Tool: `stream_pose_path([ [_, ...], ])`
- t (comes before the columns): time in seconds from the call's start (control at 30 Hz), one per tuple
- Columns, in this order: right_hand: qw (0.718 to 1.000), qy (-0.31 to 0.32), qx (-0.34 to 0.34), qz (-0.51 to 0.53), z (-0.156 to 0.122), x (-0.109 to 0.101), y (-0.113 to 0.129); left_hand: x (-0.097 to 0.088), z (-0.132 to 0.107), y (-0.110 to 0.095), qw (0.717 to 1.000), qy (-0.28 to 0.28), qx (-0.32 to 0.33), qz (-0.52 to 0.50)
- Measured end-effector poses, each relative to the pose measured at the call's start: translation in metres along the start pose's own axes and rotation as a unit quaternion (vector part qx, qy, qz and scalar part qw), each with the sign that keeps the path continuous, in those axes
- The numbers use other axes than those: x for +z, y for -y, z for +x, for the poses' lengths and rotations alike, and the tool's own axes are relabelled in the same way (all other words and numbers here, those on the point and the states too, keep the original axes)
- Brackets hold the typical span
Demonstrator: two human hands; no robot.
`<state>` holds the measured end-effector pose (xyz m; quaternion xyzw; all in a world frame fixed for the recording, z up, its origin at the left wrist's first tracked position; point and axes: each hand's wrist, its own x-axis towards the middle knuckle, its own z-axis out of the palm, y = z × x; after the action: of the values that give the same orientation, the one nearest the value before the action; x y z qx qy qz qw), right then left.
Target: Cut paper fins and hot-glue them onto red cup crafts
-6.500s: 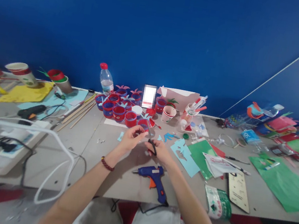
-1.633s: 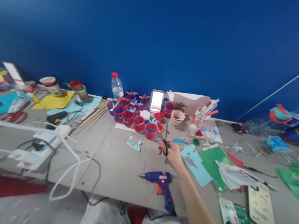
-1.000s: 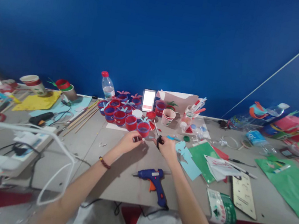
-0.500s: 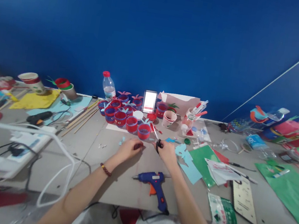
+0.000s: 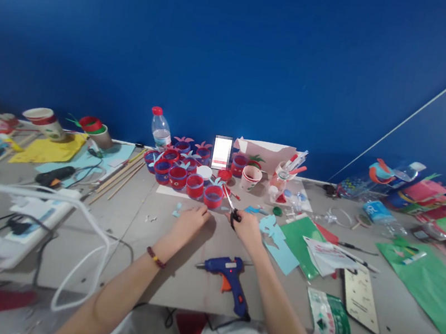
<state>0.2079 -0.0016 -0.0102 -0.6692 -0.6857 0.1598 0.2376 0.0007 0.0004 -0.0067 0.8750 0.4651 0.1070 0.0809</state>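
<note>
Black-handled scissors (image 5: pixel 233 211) sit in the right hand (image 5: pixel 246 229) — blades angled toward the red-and-blue cups (image 5: pixel 213 198) on the bench (image 5: pixel 186 294). The left hand (image 5: pixel 190 225) curls just in front of them (whether holding anything, I cannot tell), and a blue glue gun (image 5: pixel 233 276) lies nearer.

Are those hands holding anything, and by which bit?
The right hand holds scissors by the black handles. Whether the left hand holds anything cannot be told; its palm is hidden.

Black-handled scissors (image 5: pixel 232 207), silvery blades angled forward-left
</note>
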Motion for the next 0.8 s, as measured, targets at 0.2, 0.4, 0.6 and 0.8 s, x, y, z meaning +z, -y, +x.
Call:
stream_pose_path([
  [0.2,1.0,0.017,0.014,-0.022,-0.003,-0.006,0.006,-0.002,0.0,-0.001,1.0,-0.01,0.02,-0.006],
  [0.4,0.995,0.067,0.064,-0.03,-0.005,-0.027,0.019,0.0,-0.001,0.005,0.992,-0.036,-0.006,-0.124],
  [0.6,0.978,0.111,0.116,-0.13,-0.01,-0.053,0.025,0.0,0.0,0.006,0.979,-0.069,-0.021,-0.192],
  [0.8,0.968,0.135,0.135,-0.161,-0.009,-0.056,0.014,0.006,0.0,0.008,0.973,-0.08,-0.024,-0.215],
])
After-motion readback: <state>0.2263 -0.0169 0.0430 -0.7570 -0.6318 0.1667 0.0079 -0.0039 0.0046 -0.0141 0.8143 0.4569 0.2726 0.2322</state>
